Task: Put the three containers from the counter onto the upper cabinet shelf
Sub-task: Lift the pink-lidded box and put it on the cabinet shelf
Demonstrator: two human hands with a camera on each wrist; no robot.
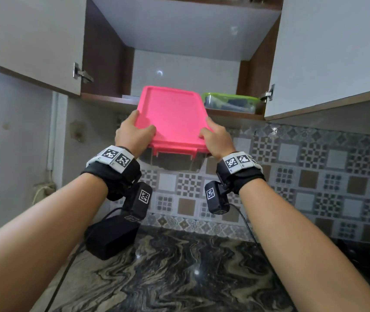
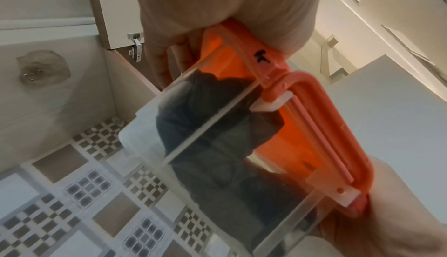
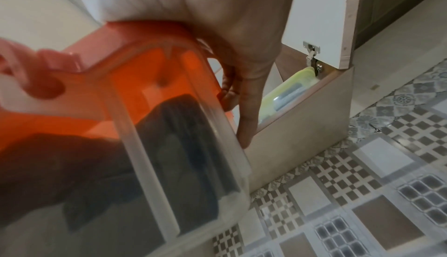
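Two containers are in sight: a clear box with a pink lid point(image 1: 172, 119), held up in the air at the front edge of the cabinet shelf point(image 1: 109, 100), and a clear box with a green lid point(image 1: 230, 102) that sits on that shelf at its right end, near the right door hinge point(image 1: 268, 93). Both hands carry the pink-lidded box, one at each near corner: the left hand point(image 1: 132, 134) has its thumb over the lid's top and its fingers curled along the left side, and the right hand point(image 1: 216, 138) grips the right corner the same way. The head view shows two open cabinet doors, the patterned wall tiles point(image 1: 310, 167) and the dark marbled counter point(image 1: 179, 271) below the forearms, but only the lid and a sliver of the box wall. The left wrist view shows what it hides: the lid's hinged latch point(image 2: 312, 96) folded against the clear wall, a black mark on the lid's rim, and dark contents point(image 2: 217, 127) inside. The right wrist view shows the right hand's fingers point(image 3: 244, 108) spread down the box side, with the green-lidded box just beyond them on the shelf.
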